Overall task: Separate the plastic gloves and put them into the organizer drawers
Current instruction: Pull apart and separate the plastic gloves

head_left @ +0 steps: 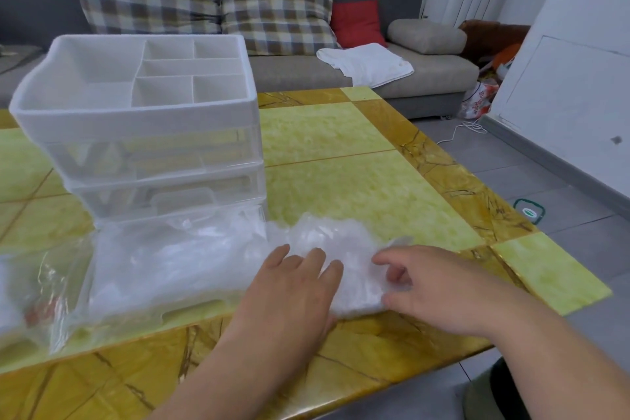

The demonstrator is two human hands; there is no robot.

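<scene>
A crumpled pile of clear plastic gloves (335, 242) lies on the table near its front edge. My left hand (293, 286) rests flat on the pile's left side, fingers spread. My right hand (433, 286) pinches the pile's right edge between thumb and fingers. A white and clear organizer (136, 119) stands at the left, with divided compartments on top. Its bottom drawer (163, 269) is pulled out toward me and holds several clear gloves.
A clear plastic bag (37, 293) lies at the far left by the drawer. The yellow-green tiled table (358, 174) ends close on the right. Behind it is a grey sofa (375, 78) with checked cushions and a white cloth.
</scene>
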